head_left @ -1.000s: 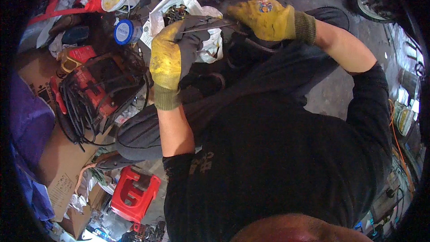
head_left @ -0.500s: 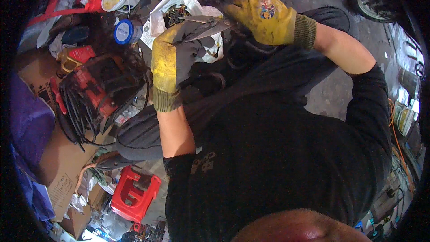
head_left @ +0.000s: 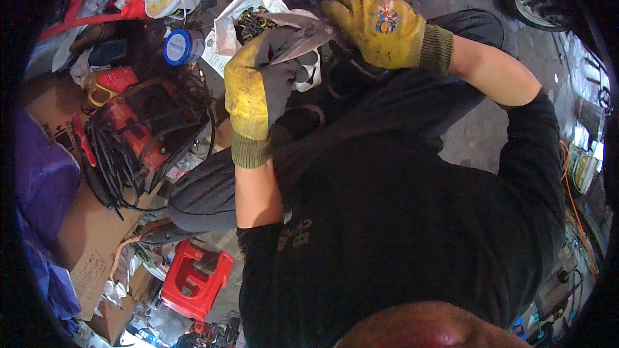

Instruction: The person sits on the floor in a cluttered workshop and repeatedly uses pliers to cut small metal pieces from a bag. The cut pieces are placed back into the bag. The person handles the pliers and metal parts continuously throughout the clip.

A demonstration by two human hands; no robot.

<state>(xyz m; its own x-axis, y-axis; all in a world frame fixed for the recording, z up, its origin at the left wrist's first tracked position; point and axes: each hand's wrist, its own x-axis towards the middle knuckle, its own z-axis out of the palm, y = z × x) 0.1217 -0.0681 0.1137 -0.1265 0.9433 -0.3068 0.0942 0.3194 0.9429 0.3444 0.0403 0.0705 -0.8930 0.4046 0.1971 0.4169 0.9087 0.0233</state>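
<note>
Scissors (head_left: 312, 40): held up between the right hand (head_left: 390, 29) and the left hand (head_left: 250, 87), with the blades spread apart.
Which way they lie: the blades are pointed from the right hand toward the left, almost straight across.
Right hand fingers: curled around the handle end; the handles are hidden by the yellow glove.
Left hand fingers: bent close to the blades; whether the metal is touched, or something is pinched, cannot be told.
Nearer hand: the blade joint is set just beside the right hand, the tips by the left.
White bag (head_left: 225, 35): seen past the blades, with small bits (head_left: 255, 24) kept inside.
</note>
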